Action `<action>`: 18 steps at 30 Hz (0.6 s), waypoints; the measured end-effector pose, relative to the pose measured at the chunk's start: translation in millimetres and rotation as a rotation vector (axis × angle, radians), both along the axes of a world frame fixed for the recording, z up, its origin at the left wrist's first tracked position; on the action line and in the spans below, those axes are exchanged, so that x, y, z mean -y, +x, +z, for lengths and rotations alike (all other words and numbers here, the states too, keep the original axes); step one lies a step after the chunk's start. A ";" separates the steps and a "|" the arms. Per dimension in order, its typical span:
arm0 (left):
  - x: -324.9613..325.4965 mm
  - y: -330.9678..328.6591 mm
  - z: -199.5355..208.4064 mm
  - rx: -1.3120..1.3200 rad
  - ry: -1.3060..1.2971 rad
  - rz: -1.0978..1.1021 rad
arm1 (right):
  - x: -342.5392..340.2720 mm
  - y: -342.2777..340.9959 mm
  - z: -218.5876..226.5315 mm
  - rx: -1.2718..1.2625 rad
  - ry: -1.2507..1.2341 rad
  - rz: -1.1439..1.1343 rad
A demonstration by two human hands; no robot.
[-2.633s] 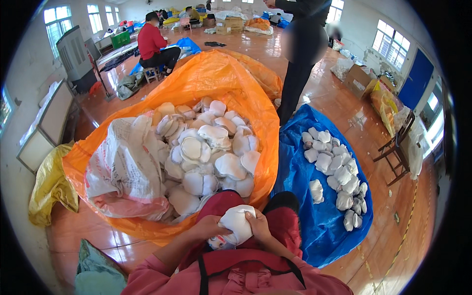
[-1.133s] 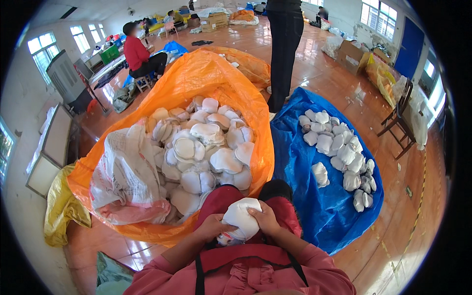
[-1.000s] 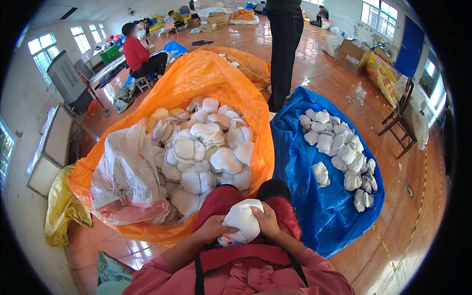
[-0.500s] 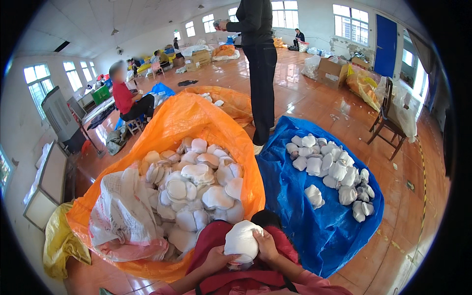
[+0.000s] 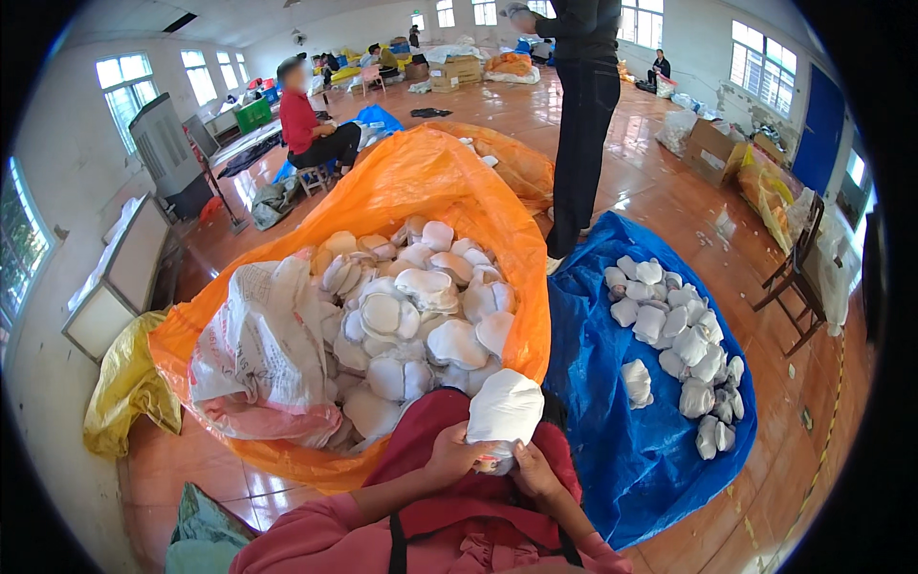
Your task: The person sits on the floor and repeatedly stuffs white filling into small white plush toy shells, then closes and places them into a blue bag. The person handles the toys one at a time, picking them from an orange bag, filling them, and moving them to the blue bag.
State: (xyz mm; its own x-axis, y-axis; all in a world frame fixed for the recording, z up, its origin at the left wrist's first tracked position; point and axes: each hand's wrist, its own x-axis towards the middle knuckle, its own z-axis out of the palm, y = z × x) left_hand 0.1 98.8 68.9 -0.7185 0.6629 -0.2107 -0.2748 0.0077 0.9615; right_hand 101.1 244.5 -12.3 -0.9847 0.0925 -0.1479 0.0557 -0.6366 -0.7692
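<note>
Just above my lap, a rounded white bundle [image 5: 505, 409] that looks like soft, cupped fabric pads is held between both hands. My left hand [image 5: 455, 457] is closed on its lower left edge. My right hand [image 5: 535, 473] grips its lower right edge with the fingers bent. Something greyish with a bit of red shows at the bundle's underside, too small to make out. In front of me and to the left, an orange sheet sack [image 5: 449, 191] lies spread wide, holding many loose white pads [image 5: 387, 316]. To the right, on a blue sheet [image 5: 593, 459], lie bunched white bundles [image 5: 669, 316].
A white woven sack [image 5: 258, 335] lies over the orange sack's left side. Close beyond the sheets stands a person in dark clothes [image 5: 583, 124]; another in red [image 5: 304, 124] sits at far left. A wooden chair [image 5: 798, 273] stands right. Yellow sacking [image 5: 124, 383] lies left.
The white bundle is raised and tipped more upright, and my hands have shifted to its lower end. The whole view has swung, so the surroundings sit farther right.
</note>
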 end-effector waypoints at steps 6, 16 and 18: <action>-8.7 -0.2 -3.5 -0.001 -0.016 0.022 | -1.9 -4.0 19.5 0.094 -0.179 -0.061; -13.4 -0.5 -13.0 0.311 0.181 -0.088 | -9.3 3.7 17.1 0.044 -0.149 -0.126; -16.3 -1.5 -8.4 0.257 0.102 -0.033 | -12.5 0.7 16.7 0.084 -0.171 -0.136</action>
State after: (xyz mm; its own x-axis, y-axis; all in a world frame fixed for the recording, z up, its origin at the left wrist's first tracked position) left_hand -1.4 115.2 60.5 -0.6278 0.7120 -0.3146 -0.5113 -0.0725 0.8563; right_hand 101.7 257.0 4.4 -0.9484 0.1901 -0.2537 0.0197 -0.7634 -0.6456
